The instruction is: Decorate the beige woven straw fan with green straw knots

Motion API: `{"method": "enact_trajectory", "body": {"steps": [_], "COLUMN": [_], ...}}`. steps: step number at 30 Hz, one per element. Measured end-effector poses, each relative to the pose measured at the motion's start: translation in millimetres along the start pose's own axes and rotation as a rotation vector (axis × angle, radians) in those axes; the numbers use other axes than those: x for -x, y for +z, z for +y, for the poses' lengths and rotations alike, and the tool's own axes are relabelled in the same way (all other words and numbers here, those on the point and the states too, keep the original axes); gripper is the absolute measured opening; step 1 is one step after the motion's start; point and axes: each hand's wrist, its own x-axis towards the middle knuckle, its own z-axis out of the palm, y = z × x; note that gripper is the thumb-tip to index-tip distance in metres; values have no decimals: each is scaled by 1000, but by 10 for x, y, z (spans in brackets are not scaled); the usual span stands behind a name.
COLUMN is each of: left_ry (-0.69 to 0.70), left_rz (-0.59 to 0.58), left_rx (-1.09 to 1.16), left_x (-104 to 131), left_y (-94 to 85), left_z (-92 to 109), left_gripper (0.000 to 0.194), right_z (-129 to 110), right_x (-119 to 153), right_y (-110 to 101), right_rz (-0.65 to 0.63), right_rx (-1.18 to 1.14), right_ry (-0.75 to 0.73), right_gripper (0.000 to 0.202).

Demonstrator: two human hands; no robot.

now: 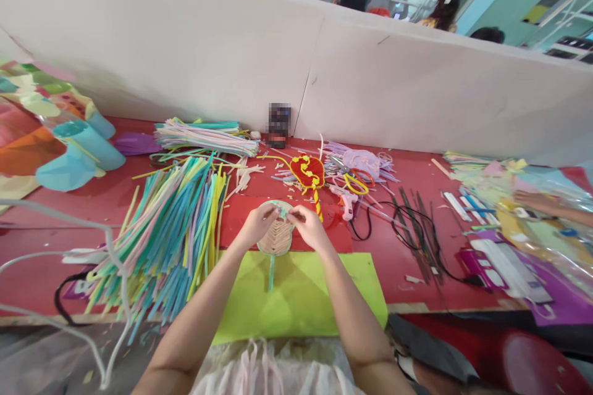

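A small fan-shaped craft (275,241) of beige pipe cleaners, edged in pale green with a green stem, lies in front of me. Its stem points toward me over the yellow-green sheet (301,315). At its top edge, my left hand (259,223) and my right hand (307,223) are closed in pinches from either side. Between the fingertips is a small pale green pipe-cleaner piece (281,213). Its exact shape is too small to make out. Just beyond my right hand lies a red fan craft (308,171) with yellow trim and a twisted yellow handle.
Loose pastel pipe cleaners (178,222) lie in a large heap at left. Scissors (354,184), a pink glue gun (346,202) and its black cable (407,228) are on the right. A white partition (208,49) stands behind. Another person's arm (556,207) reaches in at far right.
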Motion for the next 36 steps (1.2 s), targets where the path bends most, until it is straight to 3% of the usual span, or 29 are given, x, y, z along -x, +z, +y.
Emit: {"method": "enact_trajectory", "body": {"steps": [10, 15, 18, 21, 26, 33, 36], "left_ry": [60, 106, 57, -30, -103, -188, -214], "left_rz": [115, 159, 143, 202, 330, 276, 262], "left_rx": [-268, -382, -286, -179, -312, -469, -487], "left_x": [40, 60, 45, 0, -48, -11, -14], "left_y": [46, 104, 72, -82, -346, -211, -171], "left_z": [68, 75, 21, -86, -288, -431, -457], "left_gripper": [19, 19, 24, 31, 18, 21, 22], "right_z": [-45, 5, 57, 106, 139, 7, -23], "right_x": [30, 22, 1, -24, -38, 44, 79], "right_y": [38, 77, 59, -18, -169, -152, -111], "right_rz": [38, 36, 36, 99, 247, 252, 312], "right_rx": [45, -78, -134, -154, -209, -362, -520], "right_ry": [-10, 35, 66, 104, 155, 221, 273], "right_gripper": [20, 24, 25, 26, 25, 23, 22]}}
